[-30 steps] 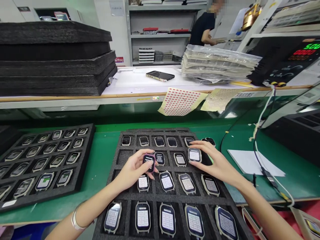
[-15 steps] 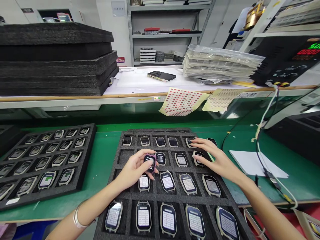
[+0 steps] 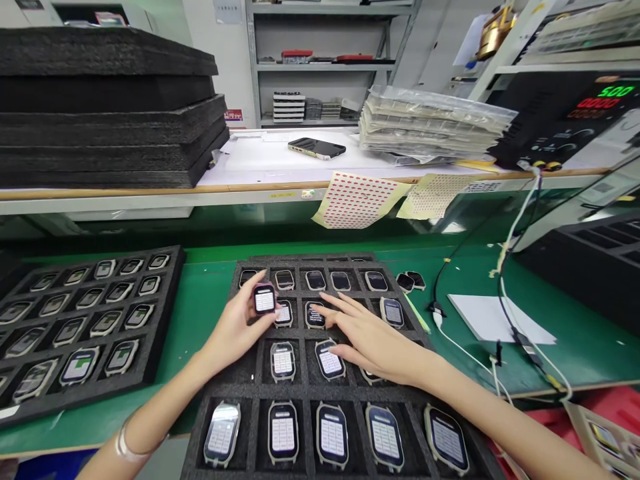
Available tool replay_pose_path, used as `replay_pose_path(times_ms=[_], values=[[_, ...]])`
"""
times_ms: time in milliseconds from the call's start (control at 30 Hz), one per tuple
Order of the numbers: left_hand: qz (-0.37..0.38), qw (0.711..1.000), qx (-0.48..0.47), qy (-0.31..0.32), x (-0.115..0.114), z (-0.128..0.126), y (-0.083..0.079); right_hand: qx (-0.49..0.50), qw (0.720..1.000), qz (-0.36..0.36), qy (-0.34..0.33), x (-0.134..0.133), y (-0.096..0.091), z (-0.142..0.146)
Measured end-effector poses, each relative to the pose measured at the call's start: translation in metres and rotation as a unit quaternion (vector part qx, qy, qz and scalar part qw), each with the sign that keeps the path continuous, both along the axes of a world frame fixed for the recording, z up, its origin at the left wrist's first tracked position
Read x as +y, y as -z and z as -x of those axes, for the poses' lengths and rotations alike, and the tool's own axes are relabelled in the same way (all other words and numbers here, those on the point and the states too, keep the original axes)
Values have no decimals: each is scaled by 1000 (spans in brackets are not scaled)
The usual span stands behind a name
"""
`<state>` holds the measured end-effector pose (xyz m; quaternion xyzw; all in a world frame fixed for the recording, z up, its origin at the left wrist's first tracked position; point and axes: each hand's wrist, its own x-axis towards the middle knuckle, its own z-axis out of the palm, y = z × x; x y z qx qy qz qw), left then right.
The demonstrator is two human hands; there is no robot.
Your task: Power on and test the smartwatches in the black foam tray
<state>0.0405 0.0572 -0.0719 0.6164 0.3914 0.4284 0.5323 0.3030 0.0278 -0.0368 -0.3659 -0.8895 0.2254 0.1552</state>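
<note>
My left hand [image 3: 231, 330] pinches a smartwatch case with a purple rim [image 3: 265, 299] between thumb and fingers, above the left part of a black foam tray [image 3: 300, 395]. Its lit screen shows a pale list or grid. My right hand [image 3: 375, 340] reaches over the middle of the tray, fingers spread, fingertips at a smartwatch with white text on a dark screen [image 3: 315, 315]. The thumb is near another lit smartwatch [image 3: 329, 359] in the row below. Most watches in the nearer rows have lit screens; those in the far row [image 3: 340, 281] are dark. My right hand partly hides some compartments.
Another foam tray of watches [image 3: 167, 300] lies to the left. Stacked black foam [image 3: 110, 127], a phone [image 3: 317, 148] and plastic trays [image 3: 430, 127] sit on the shelf. Two loose watches [image 3: 405, 283], cables [image 3: 445, 333] and white paper [image 3: 500, 320] lie right; a power supply [image 3: 560, 120] stands above.
My left hand has moved left and up with the purple-rimmed watch, whose screen changed from text to a pale list. My right hand has moved left from the right-hand column to the tray's middle.
</note>
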Motion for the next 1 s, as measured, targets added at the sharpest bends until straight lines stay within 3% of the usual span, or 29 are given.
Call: replay_pose_path(times_ms=[67, 167, 300, 433, 500, 600, 700, 800, 900, 1000], values=[[-63, 991, 114, -39, 6, 17, 7, -5, 1000, 4, -3, 0, 2, -1], [-165, 951, 252, -64, 11, 37, 16, -27, 1000, 9, -7, 1, 4, -2], [-238, 906, 347, -38, 14, 47, 20, -77, 997, 6, -21, 2, 5, 0], [-269, 878, 395, -34, 17, 49, 20, -65, 998, -13, -13, 3, 3, -2], [-265, 880, 392, -46, 18, 50, 21, -48, 998, -30, 6, 4, 1, -7], [-234, 907, 344, -74, 17, 50, 26, -35, 997, -45, 43, 10, 3, -22], [-187, 934, 286, -106, 15, 47, 34, -24, 991, -66, 115, 22, 6, -43], [-175, 941, 268, -113, 13, 45, 41, -2, 983, -86, 163, 28, 8, -59], [-182, 942, 260, -113, 12, 43, 45, -10, 991, -82, 101, 19, 7, -52], [-180, 944, 252, -118, 11, 43, 46, -61, 996, -61, 13, 4, 5, -28]])
